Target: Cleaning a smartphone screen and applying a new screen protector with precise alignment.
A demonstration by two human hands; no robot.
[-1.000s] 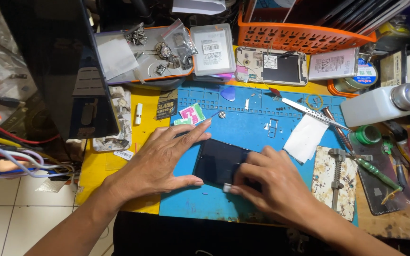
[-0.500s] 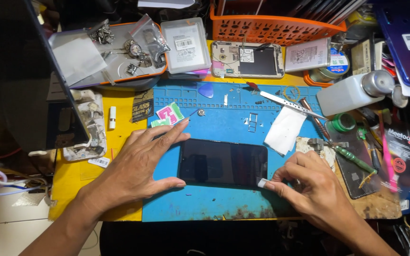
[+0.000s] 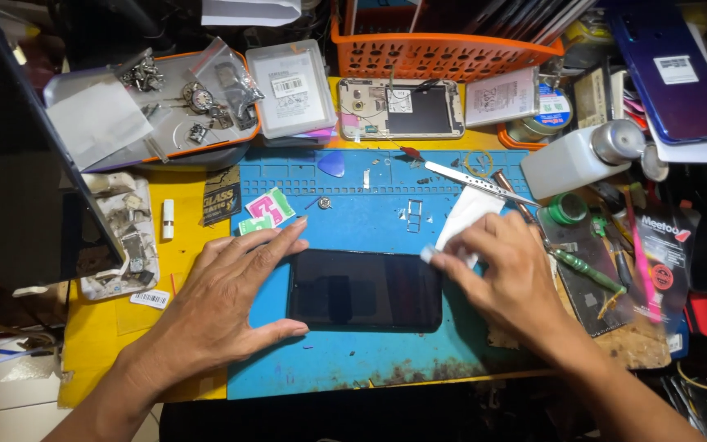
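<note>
phone [image 3: 366, 289]: lies flat, dark screen up, on the blue mat [image 3: 353, 205] at the counter's front | left hand [image 3: 222, 307]: fingers spread wide, flat on the mat, touching the phone's left edge | right hand [image 3: 505, 278]: pinches a small white wipe [image 3: 429, 255] at the phone's top right corner | tweezers [image 3: 472, 180]: lie behind
</note>
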